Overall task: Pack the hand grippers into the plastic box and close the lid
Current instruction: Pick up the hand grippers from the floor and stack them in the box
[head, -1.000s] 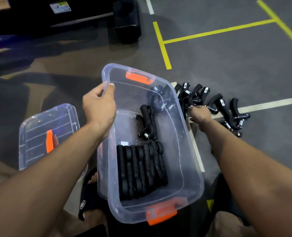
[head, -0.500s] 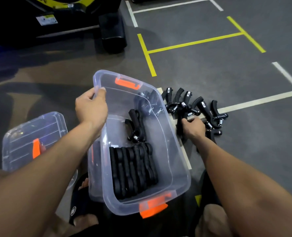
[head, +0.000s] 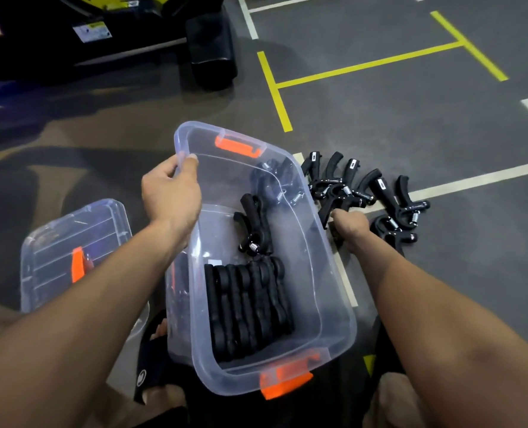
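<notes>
A clear plastic box [head: 333, 291] with orange latches sits tilted on the floor in front of me. My left hand [head: 170, 196] grips its left rim near the far corner. Inside, a row of black hand grippers [head: 247, 307] is packed at the near end, and one loose gripper [head: 255, 225] lies above them. Several more black hand grippers [head: 376, 193] lie in a pile on the floor to the right of the box. My right hand [head: 350, 227] is curled round one gripper [head: 333, 205] at the pile's near left edge. The clear lid [head: 55, 242] lies on the floor to the left.
A dark machine with a black foot [head: 210, 47] stands at the back left. Yellow and white lines [head: 275, 88] mark the grey floor. My sandalled foot [head: 151, 359] is just left of the box's near end.
My right hand has drawn back from the pile's middle to its near left edge and closed round a gripper. The left hand keeps its hold on the box rim.
</notes>
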